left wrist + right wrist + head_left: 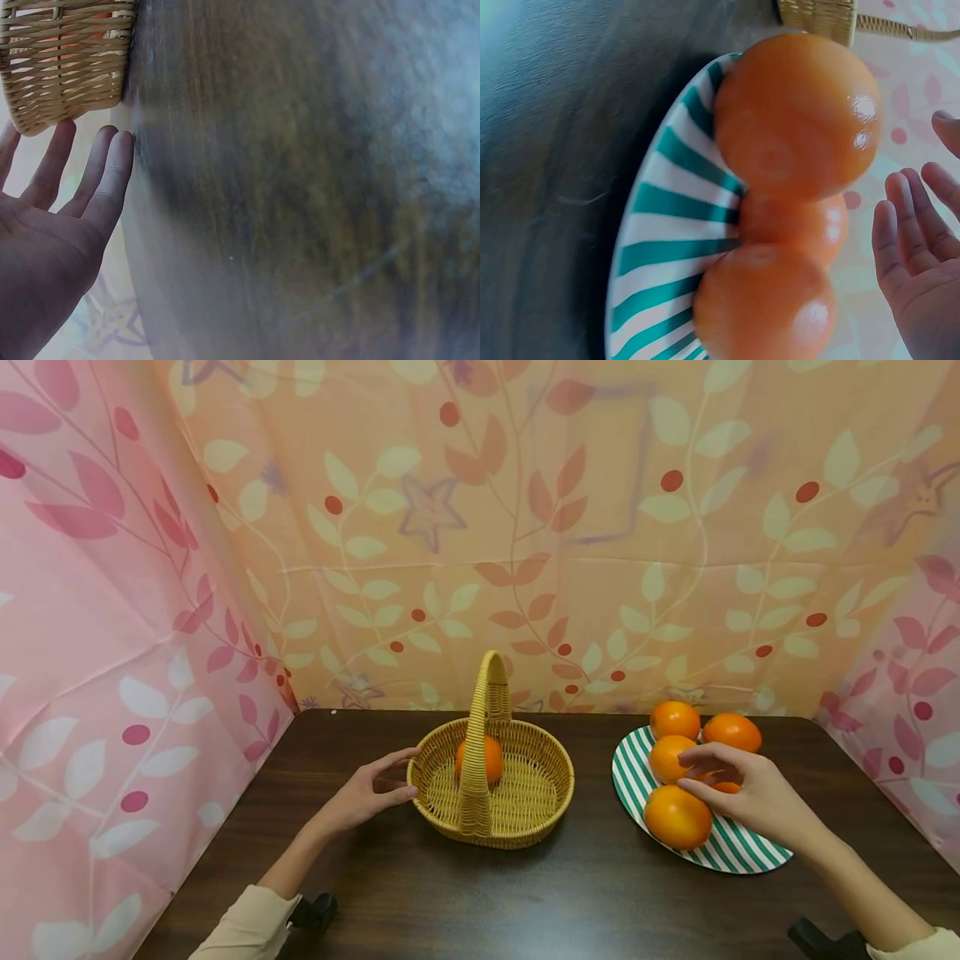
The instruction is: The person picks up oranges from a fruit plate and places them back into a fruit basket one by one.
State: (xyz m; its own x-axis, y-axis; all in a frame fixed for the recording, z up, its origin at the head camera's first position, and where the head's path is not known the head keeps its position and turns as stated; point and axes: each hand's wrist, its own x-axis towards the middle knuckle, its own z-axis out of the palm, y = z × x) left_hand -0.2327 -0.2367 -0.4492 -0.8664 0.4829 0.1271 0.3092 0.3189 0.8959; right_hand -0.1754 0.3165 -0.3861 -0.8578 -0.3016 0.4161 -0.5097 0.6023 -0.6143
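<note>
A yellow wicker basket (528, 793) with a tall arched handle stands mid-table in the head view, with one orange (492, 762) inside, partly behind the handle. My left hand (358, 797) is at its left rim, fingertips touching or very near it; the left wrist view shows those fingers loosely extended beside the woven wall (67, 64). To the right, a green-and-white striped plate (632, 768) bears several oranges, the nearest (677, 817) at its front left. Over them hovers my right hand (761, 793), fingers loosely bent, nothing held; it partly hides one orange (726, 787).
The dark wooden table (540, 902) carries basket and plate. Leaf-patterned cloth (465, 543) hangs behind the table and along both sides. Dark wrist mounts (315, 912) sit by the sleeves.
</note>
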